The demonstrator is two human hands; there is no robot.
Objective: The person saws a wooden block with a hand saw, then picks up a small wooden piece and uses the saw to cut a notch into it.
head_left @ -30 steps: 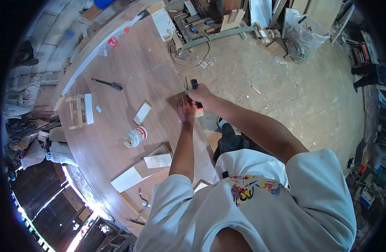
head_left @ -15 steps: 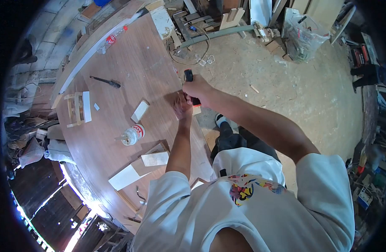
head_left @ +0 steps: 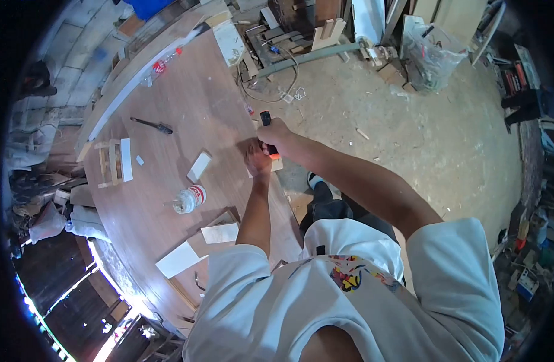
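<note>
At the table's near right edge, my right hand [head_left: 276, 133] is closed around a black-and-orange hand tool [head_left: 265, 118]; its dark end sticks up past my fist and its orange end points down. Close beside it, my left hand [head_left: 257, 160] presses down on a light piece of wood [head_left: 277, 165], which juts past the tabletop's edge. The fingers of that hand partly cover the wood, and the orange end of the tool sits right by them. The lower part of the tool is hidden between my hands.
On the wooden table [head_left: 198, 84] are a glue bottle [head_left: 190, 199], a white-faced block [head_left: 198, 167], a screwdriver [head_left: 151, 125], a small wooden frame [head_left: 110, 163] and white boards [head_left: 181, 259]. A plastic bottle [head_left: 160, 65] lies farther back. Scrap wood and a plastic bag [head_left: 434, 60] stand on the floor.
My right hand and the tool have shifted slightly left and down, closer over my left hand. The view has moved a little; the things on the table stay put.
</note>
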